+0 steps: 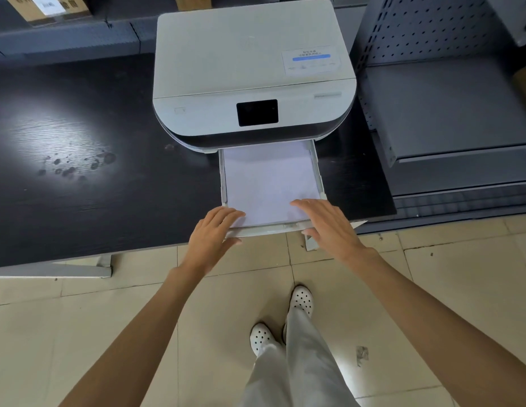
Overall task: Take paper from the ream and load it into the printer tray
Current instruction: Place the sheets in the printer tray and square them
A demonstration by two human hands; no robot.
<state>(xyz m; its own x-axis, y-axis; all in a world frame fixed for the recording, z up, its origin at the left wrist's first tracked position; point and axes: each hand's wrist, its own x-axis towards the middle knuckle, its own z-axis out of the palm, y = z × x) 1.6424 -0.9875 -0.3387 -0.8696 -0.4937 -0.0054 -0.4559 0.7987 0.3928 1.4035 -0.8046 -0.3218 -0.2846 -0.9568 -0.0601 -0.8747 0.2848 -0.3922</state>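
At mid-frame on the black counter (80, 201), the white printer (250, 54) has its tray (318, 171) pulled out, with paper (267, 177) lying inside. The left hand (215, 233) and right hand (326, 227) rest flat-fingered on the sheets' near edge, each grip released. The lid sticker (311, 60), upper right, has writing too small to read.

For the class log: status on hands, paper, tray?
Left hand, right hand rest on paper. Paper lies in tray, pulled out of printer. Nothing blocks tray.
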